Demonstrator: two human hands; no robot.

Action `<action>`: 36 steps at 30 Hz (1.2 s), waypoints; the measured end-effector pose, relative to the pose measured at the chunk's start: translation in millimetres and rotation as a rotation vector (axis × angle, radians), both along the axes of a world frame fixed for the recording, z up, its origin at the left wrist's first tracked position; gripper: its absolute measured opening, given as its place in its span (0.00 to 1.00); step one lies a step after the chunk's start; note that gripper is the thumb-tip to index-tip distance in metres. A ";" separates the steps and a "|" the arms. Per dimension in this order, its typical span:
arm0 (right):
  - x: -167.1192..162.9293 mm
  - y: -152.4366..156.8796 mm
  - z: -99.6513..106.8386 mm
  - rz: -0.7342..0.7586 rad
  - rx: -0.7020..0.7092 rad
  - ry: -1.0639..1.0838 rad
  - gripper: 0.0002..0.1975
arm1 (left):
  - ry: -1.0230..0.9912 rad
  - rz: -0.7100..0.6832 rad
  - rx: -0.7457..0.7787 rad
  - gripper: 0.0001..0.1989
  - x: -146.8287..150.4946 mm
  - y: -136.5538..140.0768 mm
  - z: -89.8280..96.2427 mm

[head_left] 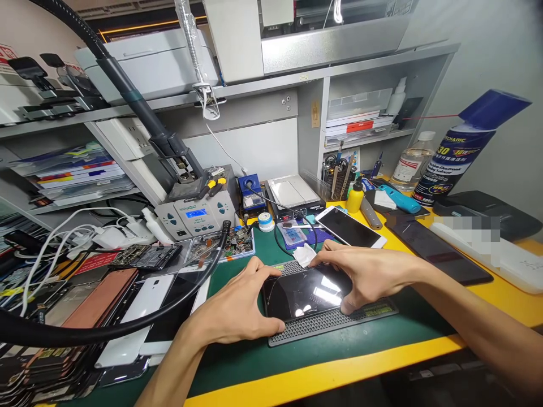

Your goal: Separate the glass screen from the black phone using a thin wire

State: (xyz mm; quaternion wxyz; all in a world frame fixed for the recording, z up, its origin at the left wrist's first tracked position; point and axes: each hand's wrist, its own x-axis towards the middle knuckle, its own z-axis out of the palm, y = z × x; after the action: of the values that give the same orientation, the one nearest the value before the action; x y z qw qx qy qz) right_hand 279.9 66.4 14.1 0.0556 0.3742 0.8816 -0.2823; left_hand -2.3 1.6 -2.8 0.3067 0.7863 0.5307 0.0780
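Observation:
A smartphone (297, 294) with a glossy black screen lies face up on a grey perforated pad (305, 330). Light reflects off its glass, and fine marks like cracks show on it. My left hand (237, 305) spans the phone's left end, thumb at the near edge and index finger at the far edge. At the other end, my right hand (369, 271) grips it between the thumb in front and the fingers behind. A crumpled white wipe (304, 255) sits just beyond the phone, near my right fingertips.
A white phone (350, 227) lies behind my right hand. To the left are stacked phone parts (55, 362), a black hose (148, 325) and a rework station (197, 215). A spray can (449, 155), a clear bottle (413, 161) and a yellow bottle (354, 198) stand at right.

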 end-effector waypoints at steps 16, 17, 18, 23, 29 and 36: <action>2.1 2.3 -6.3 -0.010 -0.002 0.011 0.41 | 0.012 0.003 -0.031 0.38 0.5 -0.6 1.5; 2.1 2.3 -6.4 -0.008 -0.002 0.012 0.41 | 0.013 0.002 -0.032 0.37 0.5 -0.4 1.3; 2.1 2.2 -6.4 -0.006 -0.003 0.013 0.41 | 0.013 0.001 -0.032 0.37 0.5 -0.2 1.2; 2.3 1.9 -5.5 -0.007 -0.002 0.012 0.42 | 0.013 0.002 -0.037 0.37 0.3 1.1 0.2; 2.5 0.9 -5.1 -0.012 0.000 0.014 0.42 | 0.017 0.001 -0.038 0.37 0.2 0.9 0.5; 1.9 3.6 -7.5 -0.021 0.000 0.010 0.42 | 0.019 -0.005 -0.038 0.35 0.3 -0.6 2.0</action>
State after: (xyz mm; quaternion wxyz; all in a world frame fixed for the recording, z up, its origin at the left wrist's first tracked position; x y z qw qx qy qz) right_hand 281.8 70.0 6.6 0.0484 0.3819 0.8779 -0.2849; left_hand -2.0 1.0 -0.7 0.3166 0.7823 0.5331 0.0596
